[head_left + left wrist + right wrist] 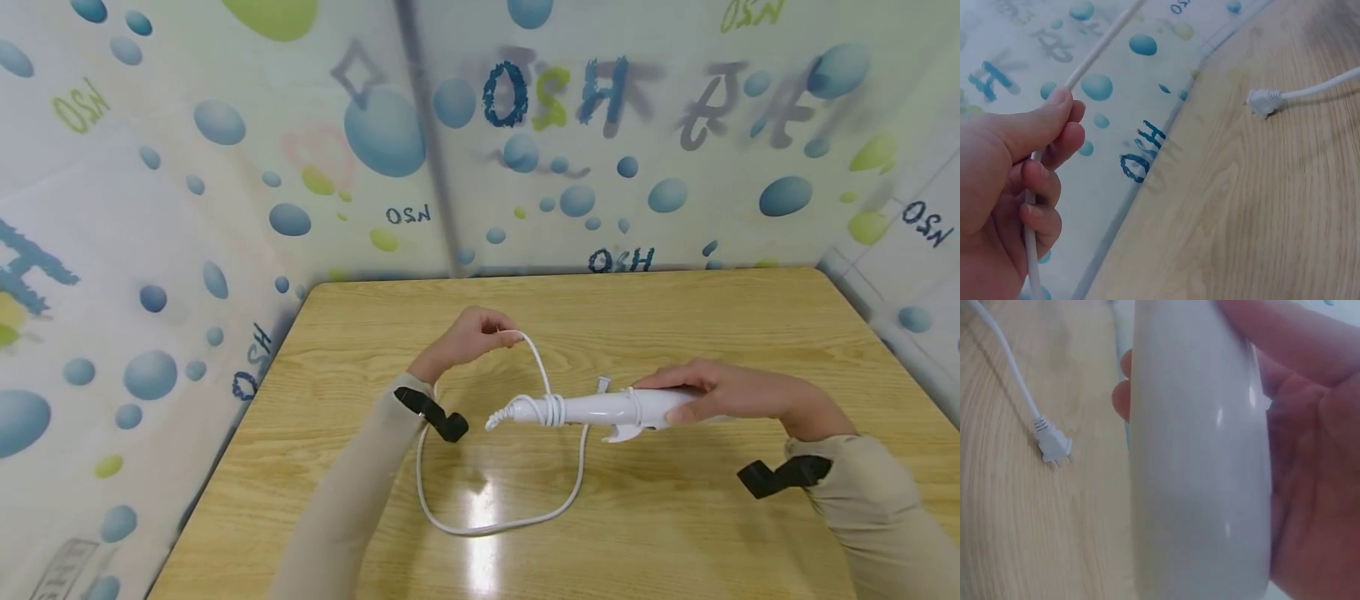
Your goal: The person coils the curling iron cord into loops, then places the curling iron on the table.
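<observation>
My right hand [723,390] grips a white curling iron [600,408] by its thick end, thumb on the near side. The iron is held level above the table, its small lever pointing down and its coiled cord guard to the left. Several turns of white cord [555,410] wrap the handle by that guard. Up and to the left, my left hand [472,335] pinches the cord between thumb and forefinger; in the left wrist view the other fingers curl round it too. The cord's two-pin plug [1054,442] lies on the wood behind the iron.
A loose loop of cord [491,530] lies on the wooden table [337,333] below the hands. Printed sheeting [487,200] with blue and green dots stands along the table's back edge and left side.
</observation>
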Motion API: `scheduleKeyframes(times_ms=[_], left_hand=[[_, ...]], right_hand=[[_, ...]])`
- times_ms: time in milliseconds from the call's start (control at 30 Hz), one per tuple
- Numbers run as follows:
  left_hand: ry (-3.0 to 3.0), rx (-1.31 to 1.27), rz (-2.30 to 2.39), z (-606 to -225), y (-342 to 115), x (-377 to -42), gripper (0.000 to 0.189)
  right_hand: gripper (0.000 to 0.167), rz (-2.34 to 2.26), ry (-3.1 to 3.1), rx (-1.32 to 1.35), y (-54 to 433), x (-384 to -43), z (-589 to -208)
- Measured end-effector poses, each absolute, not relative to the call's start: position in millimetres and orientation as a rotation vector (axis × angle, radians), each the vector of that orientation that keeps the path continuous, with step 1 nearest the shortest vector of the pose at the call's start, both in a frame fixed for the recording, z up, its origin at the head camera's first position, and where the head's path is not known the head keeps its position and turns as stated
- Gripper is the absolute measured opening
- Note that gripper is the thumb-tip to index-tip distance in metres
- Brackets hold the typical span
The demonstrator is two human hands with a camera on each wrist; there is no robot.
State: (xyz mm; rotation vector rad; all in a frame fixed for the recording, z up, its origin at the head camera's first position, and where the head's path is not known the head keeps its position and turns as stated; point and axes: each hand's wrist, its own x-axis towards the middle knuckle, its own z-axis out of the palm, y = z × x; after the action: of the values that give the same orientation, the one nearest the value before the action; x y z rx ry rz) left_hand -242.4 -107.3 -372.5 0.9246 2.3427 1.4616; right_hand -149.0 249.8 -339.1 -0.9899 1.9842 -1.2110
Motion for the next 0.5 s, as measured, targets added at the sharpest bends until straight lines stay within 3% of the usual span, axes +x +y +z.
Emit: scheduleKeyframes(times_ms=[500], left_hand=[[2.338,1.099,1.503,-338,-91,-227,0.013]], right_hand=[[0.044,-1.067,2.029,-0.912,235,-152,-350]])
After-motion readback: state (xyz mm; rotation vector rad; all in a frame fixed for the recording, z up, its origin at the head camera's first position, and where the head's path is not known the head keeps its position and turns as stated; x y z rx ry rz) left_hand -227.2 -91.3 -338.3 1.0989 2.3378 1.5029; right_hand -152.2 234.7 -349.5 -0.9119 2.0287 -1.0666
